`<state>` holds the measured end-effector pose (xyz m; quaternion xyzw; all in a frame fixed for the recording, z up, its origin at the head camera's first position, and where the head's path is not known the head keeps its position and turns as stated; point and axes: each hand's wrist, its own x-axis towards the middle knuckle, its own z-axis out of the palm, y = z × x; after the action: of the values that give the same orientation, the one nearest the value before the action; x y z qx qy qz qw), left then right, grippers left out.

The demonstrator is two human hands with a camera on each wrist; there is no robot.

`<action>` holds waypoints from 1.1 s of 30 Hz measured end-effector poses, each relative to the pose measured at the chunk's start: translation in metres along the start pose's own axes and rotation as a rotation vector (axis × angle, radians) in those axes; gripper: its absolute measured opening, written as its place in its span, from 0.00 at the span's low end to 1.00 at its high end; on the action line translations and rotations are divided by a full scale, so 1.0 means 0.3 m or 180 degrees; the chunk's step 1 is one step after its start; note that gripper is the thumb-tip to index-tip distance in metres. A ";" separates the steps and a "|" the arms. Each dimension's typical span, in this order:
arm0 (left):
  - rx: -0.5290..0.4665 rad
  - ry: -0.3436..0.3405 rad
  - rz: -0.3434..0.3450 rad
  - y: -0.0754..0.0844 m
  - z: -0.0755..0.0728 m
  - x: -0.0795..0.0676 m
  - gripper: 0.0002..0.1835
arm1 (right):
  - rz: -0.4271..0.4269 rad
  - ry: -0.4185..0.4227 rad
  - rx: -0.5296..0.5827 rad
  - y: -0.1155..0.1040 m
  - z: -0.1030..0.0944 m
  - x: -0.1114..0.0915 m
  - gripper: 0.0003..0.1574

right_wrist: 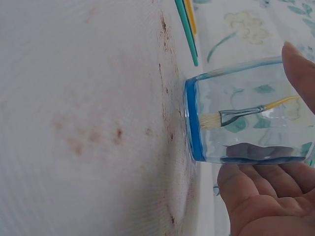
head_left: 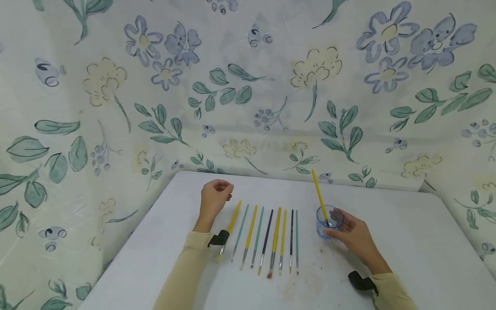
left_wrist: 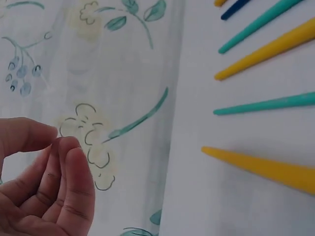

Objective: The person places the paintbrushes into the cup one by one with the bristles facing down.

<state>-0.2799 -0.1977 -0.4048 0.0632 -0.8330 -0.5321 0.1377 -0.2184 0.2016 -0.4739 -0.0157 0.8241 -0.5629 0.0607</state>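
In the head view my right hand (head_left: 358, 237) grips a clear bluish glass (head_left: 322, 230) at the right of the table, thumb on the near side. One yellow-handled paintbrush (head_left: 318, 189) leans in it, handle sticking out above the rim. Through the glass wall the right wrist view shows its pale bristles (right_wrist: 210, 121) down at the blue base. My left hand (head_left: 215, 198) is over the table's far left part, fingers curled and thumb against the fingertips, holding nothing. Closest to it is a thick yellow paintbrush (head_left: 234, 217), partly covered by the black wrist strap.
To the right of that brush, several paintbrushes with yellow, teal (head_left: 257, 230) and dark (head_left: 267, 232) handles lie side by side, bristles toward me. Brownish smudges (head_left: 298, 286) mark the white table (head_left: 418, 241). Flower-printed cloth (head_left: 271, 107) hangs behind the table and along its sides.
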 end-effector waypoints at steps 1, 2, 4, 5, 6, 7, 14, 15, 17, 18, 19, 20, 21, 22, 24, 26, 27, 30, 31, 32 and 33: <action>0.0137 -0.0026 -0.0020 -0.003 -0.004 0.001 0.09 | 0.0000 -0.0001 -0.0002 0.001 0.002 -0.002 0.63; 0.0269 -0.0052 -0.0025 -0.006 -0.006 0.003 0.10 | -0.0017 0.0000 0.0004 0.003 0.004 -0.002 0.63; 0.0496 -0.0124 -0.0028 -0.010 -0.008 0.008 0.11 | -0.0070 0.0011 0.0001 0.003 0.003 -0.004 0.63; 0.0587 -0.0167 -0.0033 -0.011 -0.007 0.010 0.12 | -0.0103 0.0026 -0.0015 0.003 0.001 -0.004 0.62; 0.0672 -0.0202 -0.0039 -0.013 -0.005 0.011 0.12 | -0.0125 0.0044 -0.0031 0.003 -0.003 -0.004 0.62; 0.0745 -0.0245 -0.0058 -0.017 -0.003 0.012 0.12 | -0.0144 0.0057 -0.0042 0.004 -0.007 -0.004 0.62; 0.1153 -0.0412 -0.0159 -0.049 0.013 -0.005 0.13 | -0.0221 0.0089 -0.0137 0.012 -0.033 -0.009 0.61; 0.1212 -0.0431 -0.0155 -0.051 0.015 -0.008 0.13 | -0.0218 0.0089 -0.0153 0.014 -0.034 -0.009 0.61; 0.1364 -0.0494 -0.0158 -0.052 0.015 -0.014 0.14 | -0.0211 0.0086 -0.0161 0.017 -0.031 -0.005 0.61; 0.1435 -0.0542 -0.0182 -0.052 0.016 -0.017 0.14 | -0.0206 0.0086 -0.0145 0.019 -0.029 -0.003 0.61; 0.1501 -0.0597 -0.0219 -0.052 0.016 -0.019 0.14 | -0.0201 0.0081 -0.0135 0.020 -0.027 0.000 0.61; 0.1568 -0.0652 -0.0259 -0.053 0.017 -0.020 0.15 | -0.0189 0.0080 -0.0129 0.022 -0.025 0.003 0.61; 0.1633 -0.0700 -0.0302 -0.054 0.018 -0.022 0.15 | -0.0177 0.0071 -0.0111 0.023 -0.023 0.006 0.61; 0.1721 -0.0743 -0.0337 -0.057 0.020 -0.024 0.16 | -0.0179 0.0065 -0.0099 0.024 -0.019 0.009 0.61; 0.1856 -0.0826 -0.0411 -0.064 0.023 -0.026 0.17 | -0.0166 0.0044 -0.0066 0.025 -0.014 0.014 0.61; 0.1985 -0.0870 -0.0448 -0.066 0.028 -0.029 0.17 | -0.0184 0.0027 -0.0029 0.023 -0.013 0.017 0.61; 0.2043 -0.0895 -0.0460 -0.067 0.030 -0.030 0.17 | -0.0199 0.0019 -0.0016 0.023 -0.014 0.018 0.61; 0.2129 -0.0985 -0.0554 -0.070 0.035 -0.036 0.17 | -0.0203 0.0032 0.0006 0.023 -0.013 0.018 0.61; 0.2146 -0.1016 -0.0579 -0.073 0.036 -0.038 0.16 | -0.0199 0.0026 0.0023 0.023 -0.012 0.017 0.61; 0.2157 -0.1043 -0.0604 -0.075 0.036 -0.041 0.16 | -0.0187 0.0024 0.0046 0.024 -0.011 0.016 0.61; 0.2162 -0.1068 -0.0615 -0.077 0.036 -0.045 0.15 | -0.0179 0.0023 0.0053 0.025 -0.009 0.016 0.61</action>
<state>-0.2713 -0.1949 -0.4322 0.0955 -0.9629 -0.2396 -0.0800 -0.2231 0.2063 -0.4804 -0.0363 0.8189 -0.5713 0.0421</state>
